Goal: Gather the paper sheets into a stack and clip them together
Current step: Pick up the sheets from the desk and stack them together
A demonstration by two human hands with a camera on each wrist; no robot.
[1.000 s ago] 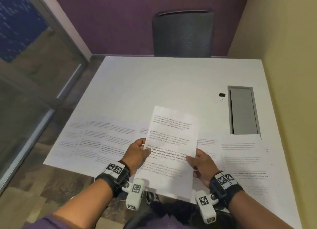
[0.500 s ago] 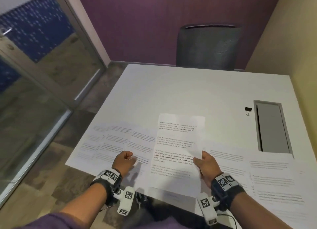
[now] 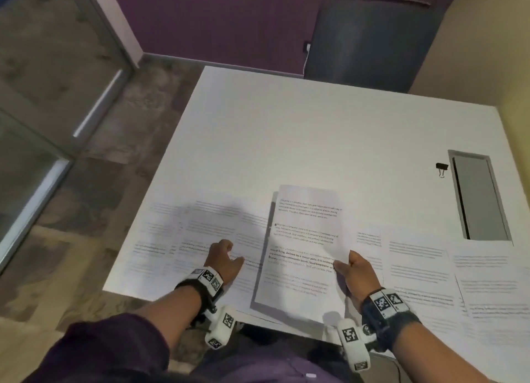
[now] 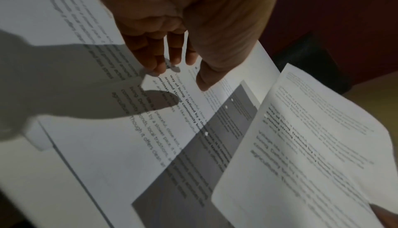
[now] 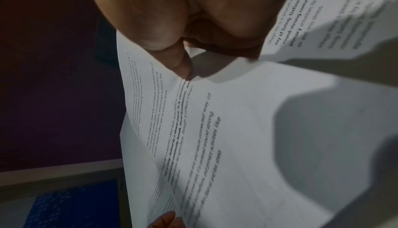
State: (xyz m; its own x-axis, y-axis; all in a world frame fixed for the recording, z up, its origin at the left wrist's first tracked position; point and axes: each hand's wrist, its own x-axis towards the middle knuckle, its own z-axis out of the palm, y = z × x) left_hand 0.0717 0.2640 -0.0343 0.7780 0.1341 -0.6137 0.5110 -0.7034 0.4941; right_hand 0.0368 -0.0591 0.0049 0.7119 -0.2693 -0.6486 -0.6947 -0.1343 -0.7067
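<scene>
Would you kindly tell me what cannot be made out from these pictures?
- Held sheets: head view cannot show how many the right hand pinches; they overlap.
- Printed text: blurred in the wrist views.
- Binder clip: too small to show detail.
- Left hand: whether its fingers touch paper is unclear.

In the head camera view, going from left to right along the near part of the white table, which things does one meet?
Printed paper sheets lying flat → left hand → lifted printed sheets → right hand pinching them → more flat printed sheets; farther back, small black binder clip → grey rectangular table hatch.
</scene>
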